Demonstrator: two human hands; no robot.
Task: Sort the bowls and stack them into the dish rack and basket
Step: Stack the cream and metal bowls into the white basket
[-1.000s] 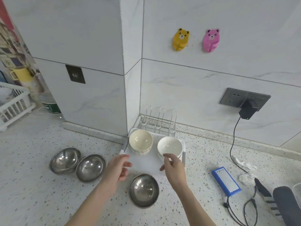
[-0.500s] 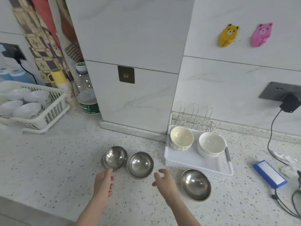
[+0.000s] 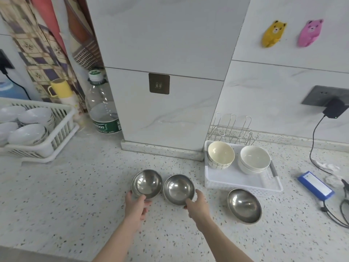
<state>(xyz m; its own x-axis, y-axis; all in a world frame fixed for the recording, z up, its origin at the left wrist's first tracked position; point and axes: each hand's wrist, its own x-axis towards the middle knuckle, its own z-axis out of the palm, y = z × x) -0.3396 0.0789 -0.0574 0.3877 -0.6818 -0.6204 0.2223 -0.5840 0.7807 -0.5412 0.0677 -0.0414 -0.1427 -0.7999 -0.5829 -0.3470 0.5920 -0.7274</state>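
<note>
Now both hands have come away from the white basket (image 3: 243, 186) and dropped onto the pair of steel bowls to its left on the worktop (image 3: 75, 205). A second ago the right hand was at the white bowl stack (image 3: 254, 160) inside the basket; half a second ago both hands hung bare and apart just short of the steel. At this moment the left hand (image 3: 136, 205) curls round the near rim of the left steel bowl (image 3: 147, 184), thumb on one side and fingers under the edge. The right hand (image 3: 197, 204) cups the near right rim of the middle steel bowl (image 3: 179, 189). Each grip looks closed on its bowl, though how firmly the fingers pinch is hard to judge from this angle, and neither bowl seems lifted off the worktop yet.

The ceramic sorting appears settled: a cream bowl stack (image 3: 221, 155) and the white stack sit side by side at the back of the basket. A third steel bowl (image 3: 244, 206) lies loose just in front of the basket. Far to the left of the basket, the slatted dish rack (image 3: 62, 129) already carries white bowls. So the work has probably turned to the steel set, likely nesting these two first.
</note>
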